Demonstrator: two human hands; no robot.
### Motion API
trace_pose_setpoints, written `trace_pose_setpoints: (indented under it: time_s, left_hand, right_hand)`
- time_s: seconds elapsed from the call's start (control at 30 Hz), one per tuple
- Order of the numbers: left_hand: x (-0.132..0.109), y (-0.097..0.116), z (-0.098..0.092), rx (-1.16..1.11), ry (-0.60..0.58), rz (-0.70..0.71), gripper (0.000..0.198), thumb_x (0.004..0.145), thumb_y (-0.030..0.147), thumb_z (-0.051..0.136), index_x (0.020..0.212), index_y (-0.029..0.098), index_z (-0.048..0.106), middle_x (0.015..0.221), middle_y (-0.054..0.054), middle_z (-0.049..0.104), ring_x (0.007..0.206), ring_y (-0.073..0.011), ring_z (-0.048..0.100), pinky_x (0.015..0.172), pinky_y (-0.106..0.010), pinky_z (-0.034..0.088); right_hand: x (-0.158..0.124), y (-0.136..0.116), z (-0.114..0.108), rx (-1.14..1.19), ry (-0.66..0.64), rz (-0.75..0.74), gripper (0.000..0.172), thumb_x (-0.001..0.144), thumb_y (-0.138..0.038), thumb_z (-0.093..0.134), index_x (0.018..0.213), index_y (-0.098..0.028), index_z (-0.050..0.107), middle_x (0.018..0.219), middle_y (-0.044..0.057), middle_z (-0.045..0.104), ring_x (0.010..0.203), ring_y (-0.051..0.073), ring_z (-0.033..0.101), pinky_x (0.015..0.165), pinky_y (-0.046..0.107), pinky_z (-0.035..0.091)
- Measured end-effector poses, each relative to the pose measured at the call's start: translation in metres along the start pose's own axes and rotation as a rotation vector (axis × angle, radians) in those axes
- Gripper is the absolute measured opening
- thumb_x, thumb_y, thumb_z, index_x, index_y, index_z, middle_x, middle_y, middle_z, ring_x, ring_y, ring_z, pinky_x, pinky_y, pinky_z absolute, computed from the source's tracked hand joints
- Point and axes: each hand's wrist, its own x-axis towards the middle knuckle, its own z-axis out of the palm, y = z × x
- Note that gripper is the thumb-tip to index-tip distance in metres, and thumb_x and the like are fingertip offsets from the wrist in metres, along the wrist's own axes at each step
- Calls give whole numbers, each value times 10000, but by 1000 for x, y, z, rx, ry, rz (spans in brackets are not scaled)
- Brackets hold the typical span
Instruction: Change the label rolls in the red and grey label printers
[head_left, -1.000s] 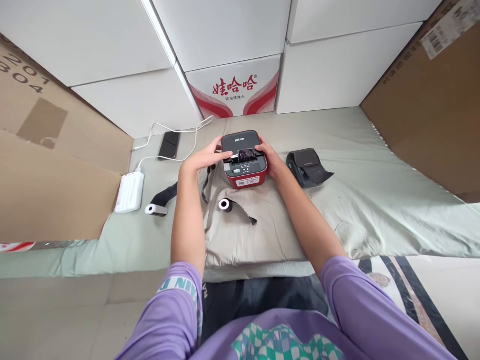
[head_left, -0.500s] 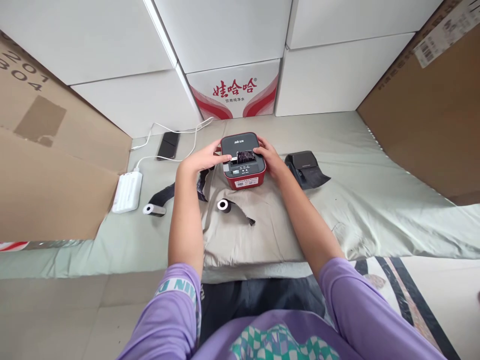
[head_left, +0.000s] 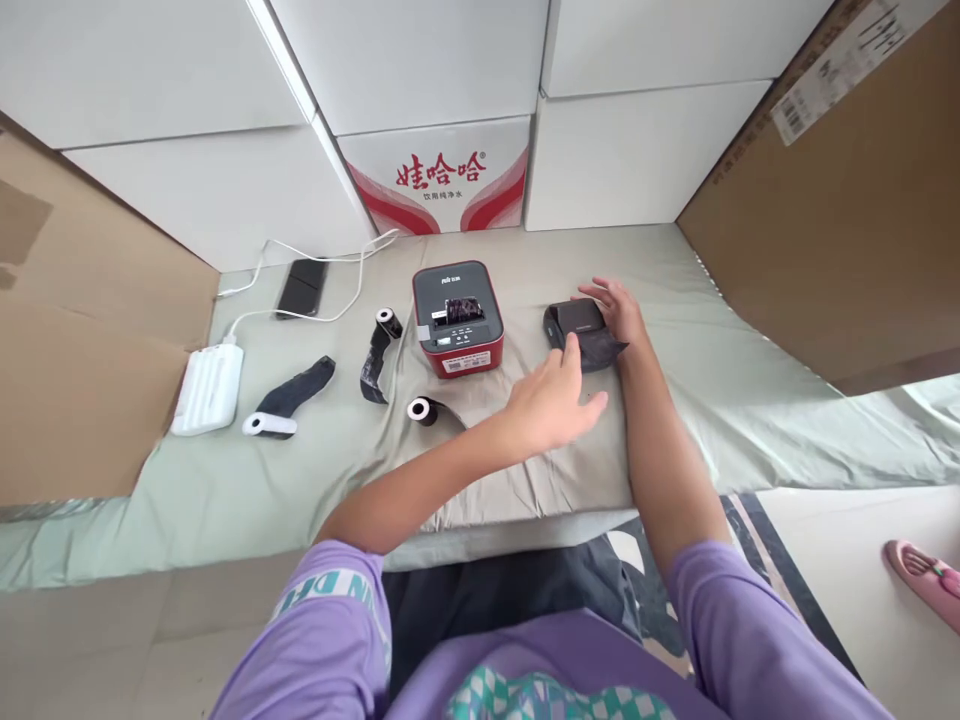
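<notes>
My left hand (head_left: 553, 405) is open in front of a small dark portable printer (head_left: 581, 318), its index finger extended at the near edge. A black strip sticks out of that device toward me. My right hand (head_left: 616, 310) is beside the device's right rear side, fingers outstretched and partly hidden; whether it touches the device I cannot tell. Left of my hands stands a red label printer (head_left: 459, 318) with a dark grey top and black paper in its slot. Black-coated paper rolls lie around it: one in front (head_left: 422, 410), one to its left (head_left: 381, 350), another farther left (head_left: 271, 424).
A white power bank (head_left: 208, 388) with a cable and a black phone (head_left: 302, 287) lie at the left. White boxes (head_left: 442, 175) line the back of the cloth-covered surface (head_left: 525, 490). Cardboard boxes stand on the left (head_left: 97, 330) and right (head_left: 817, 250). A pink slipper (head_left: 926, 580) is on the floor.
Both hands have let go of the red printer and moved right to the small dark printer. The view has shifted, and the red printer stays standing on the cloth.
</notes>
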Motion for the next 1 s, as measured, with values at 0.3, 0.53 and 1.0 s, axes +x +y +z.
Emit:
trace_pose_setpoints:
  time_s: [0.3,0.53,1.0]
  left_hand:
    - [45,-41,44,449,70,-174,984,995,552,600,1720,95,117,1491,-236,558,1324,-369,593,1051,-439,523]
    - [49,-52,26,380,17,-104,846,1024,426,543,1721,127,167,1457,-186,620,1260,-340,655,973,-420,559]
    - [53,-56,25,369,26,-99,764,1010,327,482,1710,137,241,1465,-154,655,1181,-318,705,874,-409,598]
  right_hand:
    - [0,11,9,-31,-15,11,594,690,-720,769,1077,-295,623,1113,54,789,1090,298,773,1009,481,621]
    - [1,16,7,-62,-33,4,590,749,-710,714,1145,-289,596,1177,67,766,1142,290,763,1015,454,617]
    - [-1,13,9,-25,-10,26,550,774,-673,718,1154,-290,611,1123,44,783,1119,257,771,1060,426,585]
